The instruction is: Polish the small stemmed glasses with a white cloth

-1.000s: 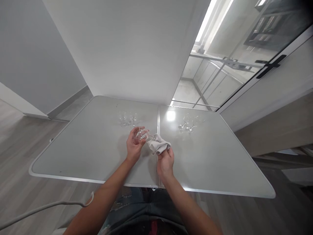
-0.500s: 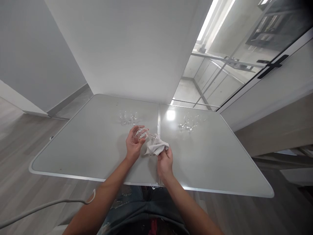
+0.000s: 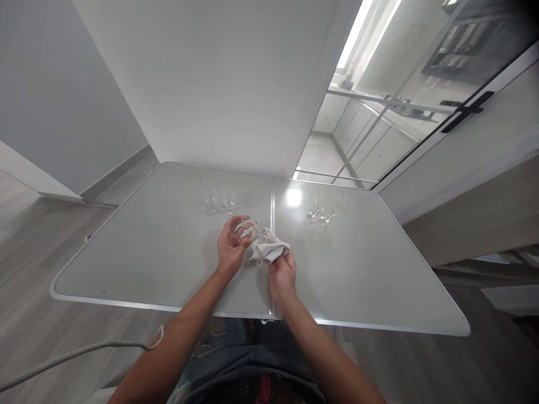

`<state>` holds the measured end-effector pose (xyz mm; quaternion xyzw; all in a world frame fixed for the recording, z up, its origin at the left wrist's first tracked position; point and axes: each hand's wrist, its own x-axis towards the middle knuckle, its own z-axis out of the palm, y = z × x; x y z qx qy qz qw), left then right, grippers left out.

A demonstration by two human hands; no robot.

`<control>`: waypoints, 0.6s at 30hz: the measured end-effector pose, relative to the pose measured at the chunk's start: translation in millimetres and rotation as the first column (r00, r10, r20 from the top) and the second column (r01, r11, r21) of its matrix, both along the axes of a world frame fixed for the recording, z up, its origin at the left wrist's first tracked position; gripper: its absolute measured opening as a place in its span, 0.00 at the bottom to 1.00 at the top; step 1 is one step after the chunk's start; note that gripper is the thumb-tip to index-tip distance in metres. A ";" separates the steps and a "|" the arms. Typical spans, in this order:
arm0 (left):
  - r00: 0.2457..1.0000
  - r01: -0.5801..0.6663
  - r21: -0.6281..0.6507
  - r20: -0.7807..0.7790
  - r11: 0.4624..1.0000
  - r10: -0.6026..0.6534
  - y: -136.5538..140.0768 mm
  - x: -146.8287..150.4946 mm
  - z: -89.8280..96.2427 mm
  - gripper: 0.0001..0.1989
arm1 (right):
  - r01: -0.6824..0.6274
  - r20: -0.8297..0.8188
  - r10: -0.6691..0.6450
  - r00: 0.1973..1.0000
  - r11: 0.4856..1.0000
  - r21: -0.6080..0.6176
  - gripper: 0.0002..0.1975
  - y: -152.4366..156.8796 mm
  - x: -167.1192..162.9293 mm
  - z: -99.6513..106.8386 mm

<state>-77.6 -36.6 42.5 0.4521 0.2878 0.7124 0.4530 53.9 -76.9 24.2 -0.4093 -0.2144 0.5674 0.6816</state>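
My left hand point(image 3: 229, 251) grips a clear stemmed glass point(image 3: 246, 229) by its bowl, holding it sideways above the grey table point(image 3: 160, 252). A crumpled white cloth point(image 3: 268, 250) is in my right hand point(image 3: 282, 273) and presses against the stem end of the glass. Both hands are over the table's middle seam.
A group of clear glasses point(image 3: 219, 203) stands at the back left of the table. Other glasses point(image 3: 324, 211) are at the back right, some lying over. A white wall panel rises behind the table, a glass partition to its right. A white cable point(image 3: 76, 352) hangs at lower left.
The cloth and my right hand have shifted slightly left and closer to the glass. My left hand has kept the glass almost in place.
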 end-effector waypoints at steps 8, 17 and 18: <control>0.999 0.031 0.007 -0.029 0.999 -0.031 -1.8 0.1 1.5 0.30 | 0.027 -0.043 -0.027 0.999 1.000 0.009 0.11 3.8 6.1 -2.8; 1.000 0.007 0.008 0.005 1.000 -0.007 0.2 -2.5 -2.1 0.31 | -0.005 -0.005 0.004 1.000 1.000 -0.008 0.08 -6.8 14.8 1.9; 1.000 0.007 0.009 0.004 1.000 -0.007 0.2 -3.1 -2.1 0.31 | -0.011 0.006 0.011 1.000 1.000 -0.013 0.09 -6.9 19.3 3.2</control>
